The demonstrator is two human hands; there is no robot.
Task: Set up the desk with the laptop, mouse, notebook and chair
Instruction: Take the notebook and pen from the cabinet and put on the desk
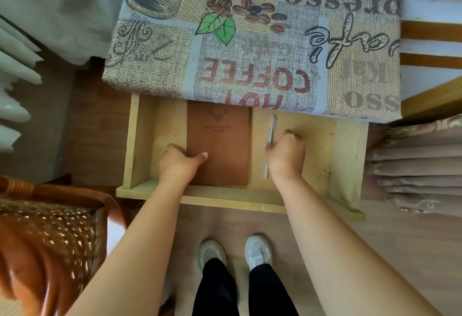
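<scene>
A brown notebook [220, 140] with an embossed logo lies flat in the open wooden drawer [195, 197] under the desk. My left hand [178, 163] grips its left edge, thumb on the cover. A silver pen [271, 132] lies to the notebook's right, and my right hand [287, 154] is closed around its lower half. The desk [250, 40] above wears a coffee-print cloth. A brown wicker chair [50, 235] stands at lower left. No laptop or mouse shows.
White radiator fins [15, 85] line the left edge. Folded beige curtain fabric [420, 165] hangs at right, beside the drawer. A wooden frame [430, 28] stands at the desk's far right. My feet in white shoes [235, 253] stand on the wood floor below the drawer.
</scene>
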